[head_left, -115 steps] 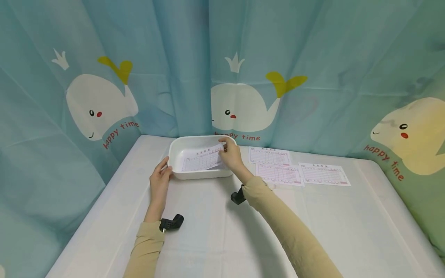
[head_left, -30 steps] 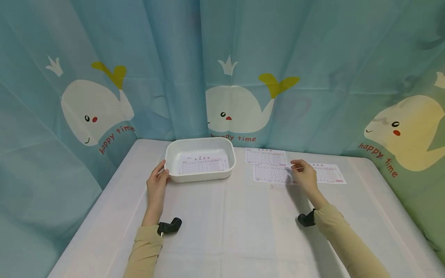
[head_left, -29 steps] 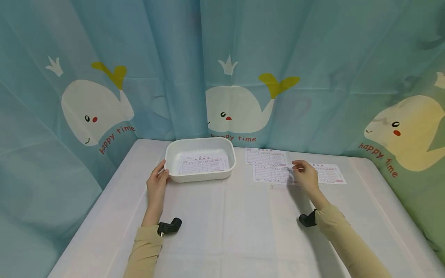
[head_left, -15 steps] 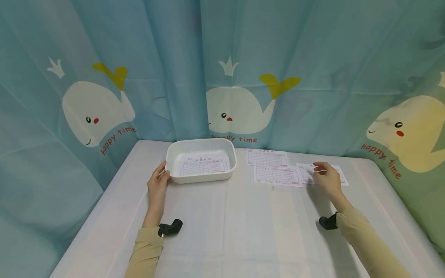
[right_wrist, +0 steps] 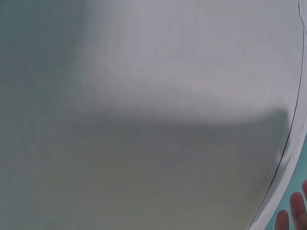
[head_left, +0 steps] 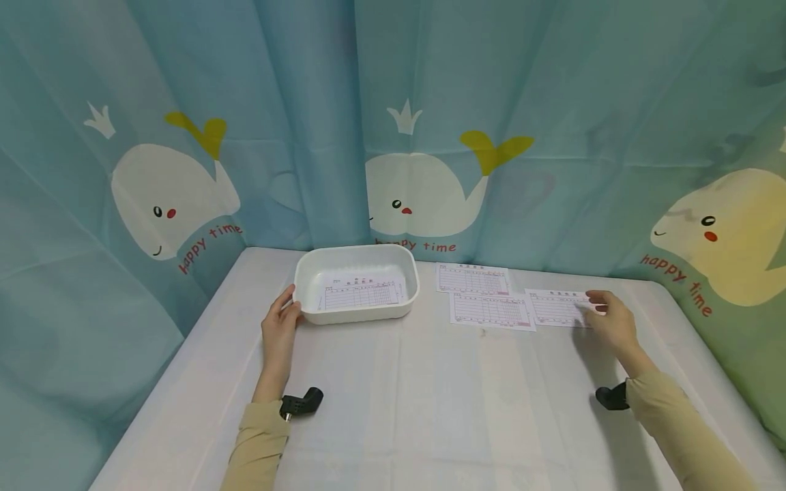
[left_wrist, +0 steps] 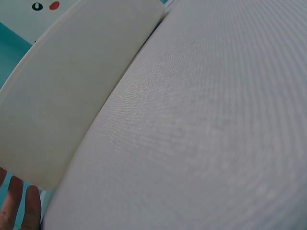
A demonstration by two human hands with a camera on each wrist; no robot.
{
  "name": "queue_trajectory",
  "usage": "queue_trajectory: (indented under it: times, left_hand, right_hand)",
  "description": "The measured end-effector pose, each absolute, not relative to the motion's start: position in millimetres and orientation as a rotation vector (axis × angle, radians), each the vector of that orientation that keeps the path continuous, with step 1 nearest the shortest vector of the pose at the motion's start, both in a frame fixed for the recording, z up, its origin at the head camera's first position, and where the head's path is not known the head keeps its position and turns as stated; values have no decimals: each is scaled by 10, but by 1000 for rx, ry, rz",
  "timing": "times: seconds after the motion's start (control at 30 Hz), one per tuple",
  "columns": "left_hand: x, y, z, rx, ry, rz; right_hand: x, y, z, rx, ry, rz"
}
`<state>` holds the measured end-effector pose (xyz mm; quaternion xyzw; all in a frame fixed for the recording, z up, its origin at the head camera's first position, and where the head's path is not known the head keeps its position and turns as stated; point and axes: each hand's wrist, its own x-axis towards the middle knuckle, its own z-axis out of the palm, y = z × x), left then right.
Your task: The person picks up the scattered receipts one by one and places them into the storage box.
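Whale-print curtain [head_left: 319, 102] is backing the white table [head_left: 393, 409]. Paper slip [head_left: 555, 308] is lying under right hand [head_left: 614, 327], fingers loosely bent, seemingly holding nothing. Likely pick-up step, next needing an edge pinch. Left hand [head_left: 280, 324], half-spread, is touching the tray [head_left: 357, 316].

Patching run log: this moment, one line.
left hand: touching white rectangular plastic tub | right hand: at rightmost white printed paper slip | tub: paper slips inside
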<state>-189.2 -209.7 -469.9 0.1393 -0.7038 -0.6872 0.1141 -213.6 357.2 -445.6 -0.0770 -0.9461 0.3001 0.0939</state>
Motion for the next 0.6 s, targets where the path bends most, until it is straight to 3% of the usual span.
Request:
queue_trajectory:
  times: [0.6]
  left_hand:
    - [-1860,-2077,-4655,403,-2066,-2002]
  right_hand:
    - [-2237,3877,-4428,-285,-3066,814]
